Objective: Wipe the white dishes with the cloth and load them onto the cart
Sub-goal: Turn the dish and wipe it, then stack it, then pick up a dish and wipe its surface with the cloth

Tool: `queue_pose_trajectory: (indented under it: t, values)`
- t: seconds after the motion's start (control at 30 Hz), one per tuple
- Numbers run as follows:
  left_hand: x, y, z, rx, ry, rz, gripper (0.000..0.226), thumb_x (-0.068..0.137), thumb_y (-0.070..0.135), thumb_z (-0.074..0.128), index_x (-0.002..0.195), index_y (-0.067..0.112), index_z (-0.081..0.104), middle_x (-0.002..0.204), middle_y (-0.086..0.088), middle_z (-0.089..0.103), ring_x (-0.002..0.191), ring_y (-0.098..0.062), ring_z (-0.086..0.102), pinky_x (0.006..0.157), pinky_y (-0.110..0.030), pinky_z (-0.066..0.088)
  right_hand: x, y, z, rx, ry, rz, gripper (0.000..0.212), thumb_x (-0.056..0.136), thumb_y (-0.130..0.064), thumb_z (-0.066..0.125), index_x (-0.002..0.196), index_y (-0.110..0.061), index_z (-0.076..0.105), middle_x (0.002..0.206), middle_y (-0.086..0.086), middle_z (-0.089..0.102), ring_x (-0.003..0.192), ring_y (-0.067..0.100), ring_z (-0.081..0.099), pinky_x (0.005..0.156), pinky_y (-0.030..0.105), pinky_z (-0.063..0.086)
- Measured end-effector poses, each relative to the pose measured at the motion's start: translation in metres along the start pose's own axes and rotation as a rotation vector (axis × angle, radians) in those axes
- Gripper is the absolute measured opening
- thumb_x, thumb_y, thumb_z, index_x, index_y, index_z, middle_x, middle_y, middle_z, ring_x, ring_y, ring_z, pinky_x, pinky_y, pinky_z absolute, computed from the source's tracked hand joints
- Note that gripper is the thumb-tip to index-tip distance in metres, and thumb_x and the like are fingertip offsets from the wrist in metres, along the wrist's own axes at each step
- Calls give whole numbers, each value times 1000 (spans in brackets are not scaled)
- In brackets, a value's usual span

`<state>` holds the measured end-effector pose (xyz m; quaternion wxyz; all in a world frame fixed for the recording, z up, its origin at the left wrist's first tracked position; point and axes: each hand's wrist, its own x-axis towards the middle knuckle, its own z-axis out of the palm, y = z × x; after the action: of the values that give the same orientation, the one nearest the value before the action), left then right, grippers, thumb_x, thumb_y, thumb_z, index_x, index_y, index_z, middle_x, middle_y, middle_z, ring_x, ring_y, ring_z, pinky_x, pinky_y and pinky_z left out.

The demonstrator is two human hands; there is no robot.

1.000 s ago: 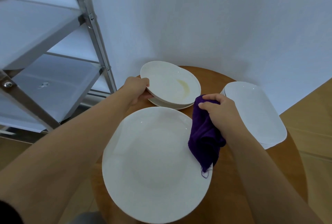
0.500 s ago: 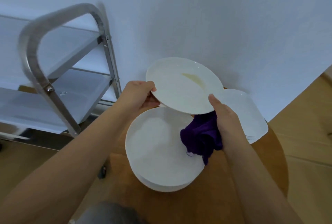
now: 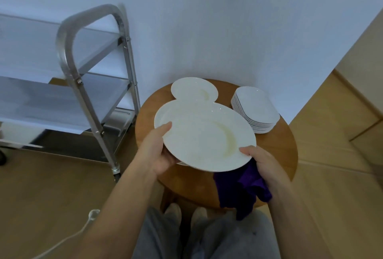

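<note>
I see the steel cart (image 3: pixel 87 84) standing left of the round wooden table (image 3: pixel 284 150), its shelves bare. Above the table I hold a large white plate (image 3: pixel 205 136) in both hands: my left hand (image 3: pixel 159 150) grips its near-left rim, my right hand (image 3: pixel 259 163) pinches the near-right rim with the purple cloth (image 3: pixel 242 190) bunched beneath. Behind sit a stack of square dishes (image 3: pixel 257 109) and a smaller plate (image 3: pixel 192 90).

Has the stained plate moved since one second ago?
Yes. The stained plate, then on the stack at the back of the round table, is now lifted toward the person, held by left hand and right hand.
</note>
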<state>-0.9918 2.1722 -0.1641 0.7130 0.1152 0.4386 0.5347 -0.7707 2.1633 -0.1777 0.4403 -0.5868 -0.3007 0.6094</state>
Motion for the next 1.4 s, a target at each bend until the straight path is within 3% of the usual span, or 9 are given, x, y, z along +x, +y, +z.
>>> queue_pose_trajectory:
  t: [0.23,0.4,0.47,0.57,0.7,0.97,1.1,1.2,1.4]
  values:
    - [-29,-43,-2,-72,64,241,13,95,38,45,91,35,57,76,10,74,72,-17,72,57,-33,58,-46,-9,-20,40,324,-449,46,80,-28,59,120,-47,50,99,-35,50,92,2,55,57,15,46]
    - [-38,-63,3,-96,184,272,26,92,48,47,115,38,53,99,9,70,94,-22,65,81,-45,55,-67,0,-11,-661,84,-439,86,92,-19,55,141,-52,-7,89,-55,34,81,-19,51,52,7,40]
    - [-43,-73,4,-97,199,264,26,90,51,47,112,40,55,103,7,69,97,-23,65,84,-48,53,-69,3,3,-954,86,-394,90,93,-30,54,144,-37,-20,113,-37,42,81,-8,54,54,4,43]
    - [-47,-90,6,-92,156,258,24,91,50,45,111,41,56,106,6,70,97,-24,66,86,-50,53,-61,14,22,-1247,147,-392,81,95,-45,42,148,-20,-13,154,3,21,135,21,31,104,33,36]
    - [-51,-93,5,-46,91,295,21,93,46,42,105,40,59,98,7,72,95,-23,67,83,-46,55,-42,24,34,-1183,255,-506,70,98,-35,36,150,-13,-5,159,5,5,145,20,4,116,38,14]
    - [-60,-89,-6,-65,-1,199,45,89,43,46,124,17,55,107,-15,67,97,-30,64,83,-46,53,-22,31,78,-1204,-59,-756,63,96,-34,43,148,-19,13,148,1,33,130,19,40,108,35,36]
    - [-59,-88,-20,-157,-21,243,54,80,48,46,126,21,54,115,-7,66,105,-21,64,91,-41,47,-44,56,86,-1225,-307,-877,66,92,-41,40,149,-24,12,153,-3,26,140,5,16,111,24,8]
    - [-58,-90,-30,-340,-41,183,49,74,51,53,113,23,63,110,-5,70,96,-19,68,80,-40,48,-54,60,78,-1307,-507,-788,65,93,-42,32,149,-33,0,156,-14,10,125,-17,-16,100,12,-12]
    - [-55,-88,-35,-413,-105,127,49,76,51,52,101,14,73,107,-12,70,98,-28,68,77,-43,52,-63,36,52,-1495,-745,-708,58,98,-33,35,149,-35,8,155,-21,10,127,-16,-13,99,8,-13]
